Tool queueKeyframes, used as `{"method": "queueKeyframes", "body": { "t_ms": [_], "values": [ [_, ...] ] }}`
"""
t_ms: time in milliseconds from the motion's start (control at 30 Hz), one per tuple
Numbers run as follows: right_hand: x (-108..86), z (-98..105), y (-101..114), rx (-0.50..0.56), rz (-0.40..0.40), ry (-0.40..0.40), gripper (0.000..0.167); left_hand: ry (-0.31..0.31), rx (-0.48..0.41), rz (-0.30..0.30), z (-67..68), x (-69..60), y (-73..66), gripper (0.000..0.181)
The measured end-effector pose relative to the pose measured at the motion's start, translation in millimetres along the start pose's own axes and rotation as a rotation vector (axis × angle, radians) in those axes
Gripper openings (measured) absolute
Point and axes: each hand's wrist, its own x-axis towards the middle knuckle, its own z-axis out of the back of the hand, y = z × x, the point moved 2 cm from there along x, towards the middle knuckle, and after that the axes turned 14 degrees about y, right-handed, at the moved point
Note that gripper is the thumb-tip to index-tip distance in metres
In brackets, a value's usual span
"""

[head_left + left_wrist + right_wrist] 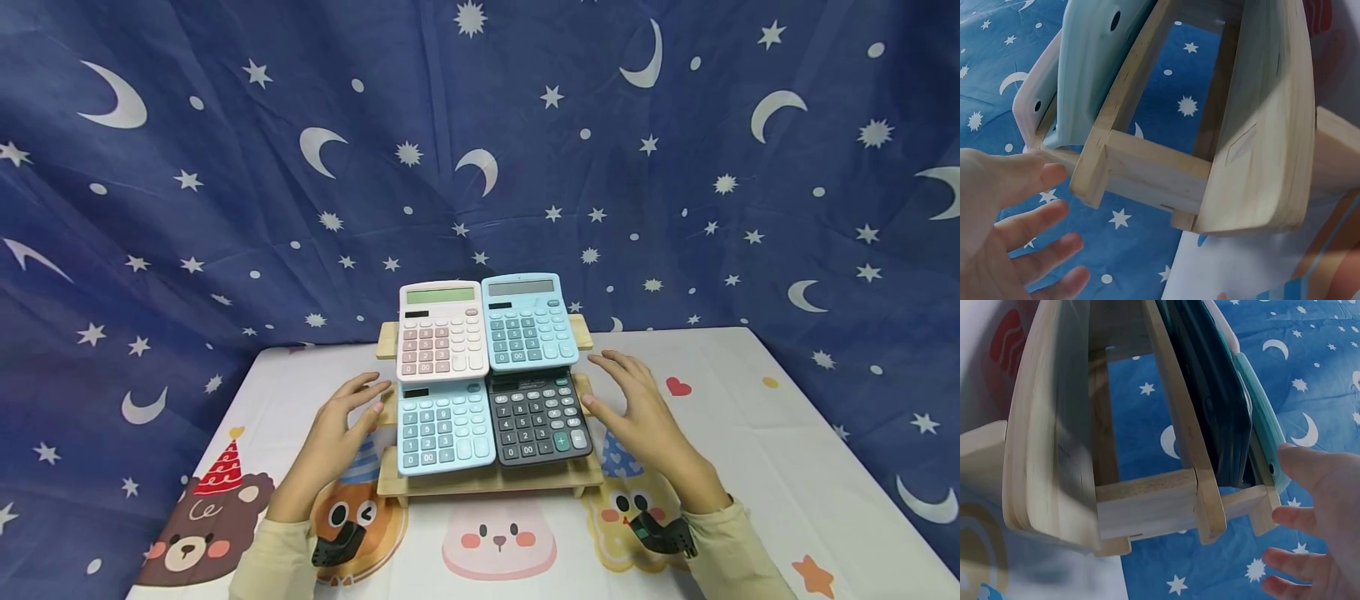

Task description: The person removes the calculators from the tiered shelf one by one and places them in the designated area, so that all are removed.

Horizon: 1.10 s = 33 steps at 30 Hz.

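A tiered wooden rack (487,482) holds calculators leaning in two rows. In the upper row stand a pink calculator (459,298) on the left and a light blue calculator (528,321) on the right. Below them lean another light blue calculator (468,446) and a black calculator (540,421). My left hand (337,433) is beside the rack's left side, fingers spread and holding nothing. On the opposite side, my right hand (645,421) has its fingers apart, with its fingertips near the black calculator's edge. Whether either hand touches anything, I cannot tell.
A white tablecloth (750,433) printed with cartoon animals covers the table. Behind it hangs a dark blue curtain (525,233) with moons and stars. Black wrist mounts (341,546) sit at both sleeves.
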Motion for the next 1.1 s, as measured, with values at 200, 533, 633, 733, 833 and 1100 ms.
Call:
{"method": "queueKeyframes", "body": {
  "t_ms": [200, 533, 633, 733, 833, 1100],
  "values": [
    [-0.3, -4, 2, 0.033, 0.025, 0.022, 0.056, 0.01, -0.079, -0.036, -6.2, 3.2, 4.8, 0.035],
    [-0.8, -7, 3, 0.068, 0.046, 0.065, 0.053, 0.021, -0.104, -0.058, -12.0, 5.9, 7.8, 0.033],
    [0.6, -8, 3, 0.09, 0.052, 0.074, 0.052, 0.019, -0.098, -0.063, -12.2, 5.9, 8.5, 0.033],
    [2.5, -9, 4, 0.103, 0.053, 0.09, 0.05, 0.016, -0.099, -0.064, -11.2, 5.1, 8.8, 0.032],
    [3.0, -10, 5, 0.112, 0.052, 0.11, 0.049, 0.023, -0.113, -0.061, -10.8, 4.6, 9.0, 0.033],
    [0.1, -9, 7, 0.153, 0.05, 0.132, 0.045, 0.041, -0.119, -0.051, -10.7, 5.3, 9.3, 0.035]
  ]
}}
